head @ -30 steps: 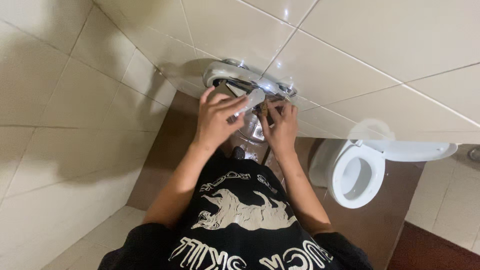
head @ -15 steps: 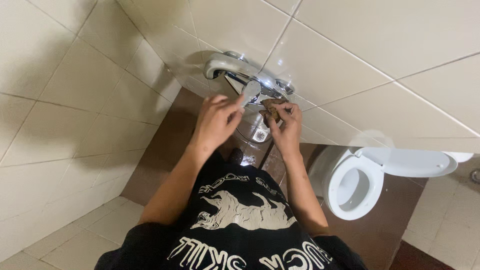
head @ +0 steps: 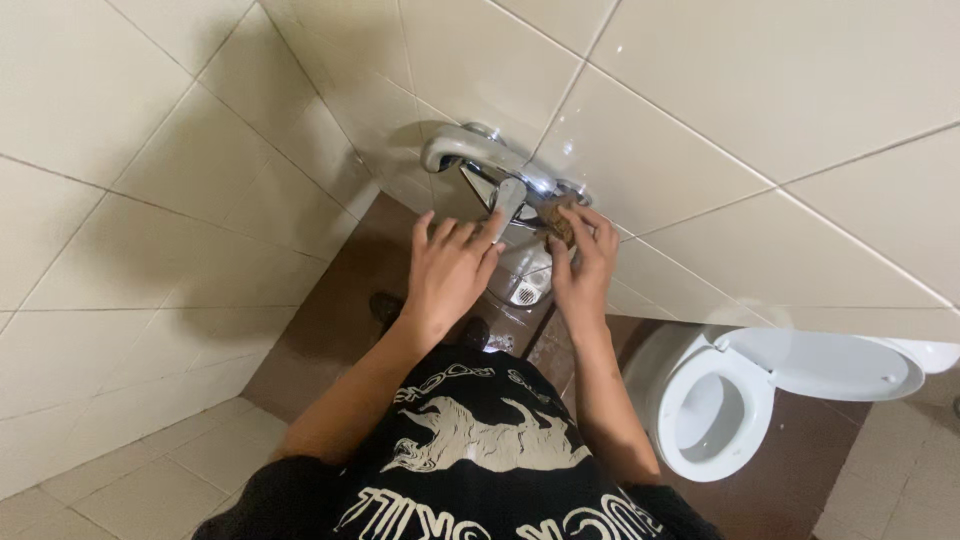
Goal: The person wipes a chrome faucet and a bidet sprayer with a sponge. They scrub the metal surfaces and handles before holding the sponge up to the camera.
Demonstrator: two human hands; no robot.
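shirt: black cotton tee, pale cracked animal print, nearest the camera, bottom centre.
forearms: bare, both reach up and away from the torso towards the wall fitting.
left hand: back towards the camera, fingers spread and loosely extended, index tip on the flat chrome lever. Not wrapped around it, just resting on top.
right hand: fingers curled, pinching a small brown pad against the right end of the mixer. Pad looks rough and wadded, like a scouring scrap; exact material can't be told.
mixer tap: wall-mounted, polished chrome, rounded tubular body with a curved spout end at left and round flanges at the wall. Glossy, tile reflections on it.
pad position: touching the tap body just right of the lever, mostly covered by right fingertips.
floor drain: small square metal grate, straight below the hands, on wet-looking floor.
floor: dark brown smooth tile, shiny patch near the drain.
toilet: white ceramic, oval bowl, seat and lid raised, right of the person, well apart from the hands.
walls: large glossy cream tiles, thin grey grout lines, meeting at a corner left of the tap.
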